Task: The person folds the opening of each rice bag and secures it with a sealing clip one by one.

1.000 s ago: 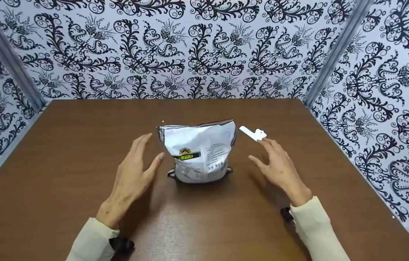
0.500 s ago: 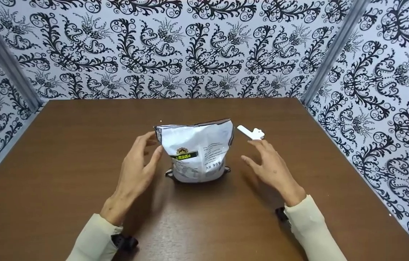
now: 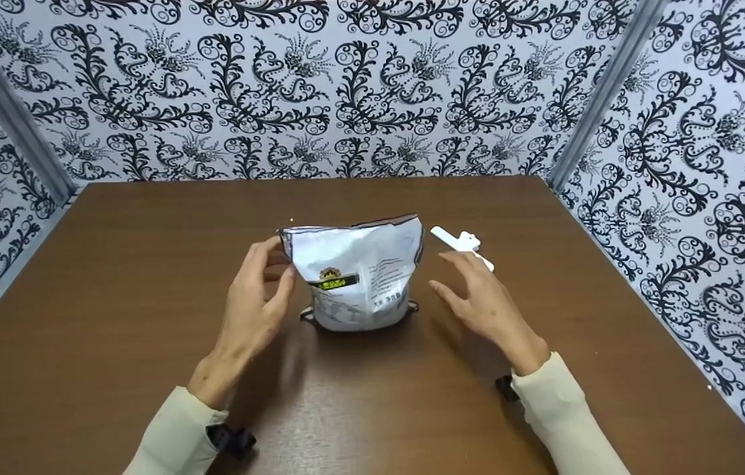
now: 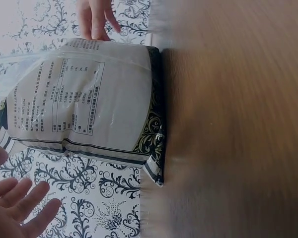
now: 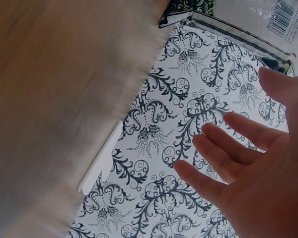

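Observation:
A white printed plastic bag stands upright on the table, its flat top edge raised and slanting up to the right. Small print and a dark patterned base show on the same bag in the left wrist view. My left hand is at the bag's upper left edge, thumb in front and fingers partly hidden behind; I cannot tell whether it touches. To the bag's right, my right hand hovers apart from it with fingers spread, holding nothing. A white clip-like piece lies just beyond the right fingertips, partly covered by them.
The brown wooden table reaches back to patterned black-and-white walls with grey corner posts. Black straps with small devices sit at both wrists.
My left hand has moved right, up to the bag's left edge, with its fingertips now behind it. The right hand has drifted left toward the bag, uncovering more of the white piece.

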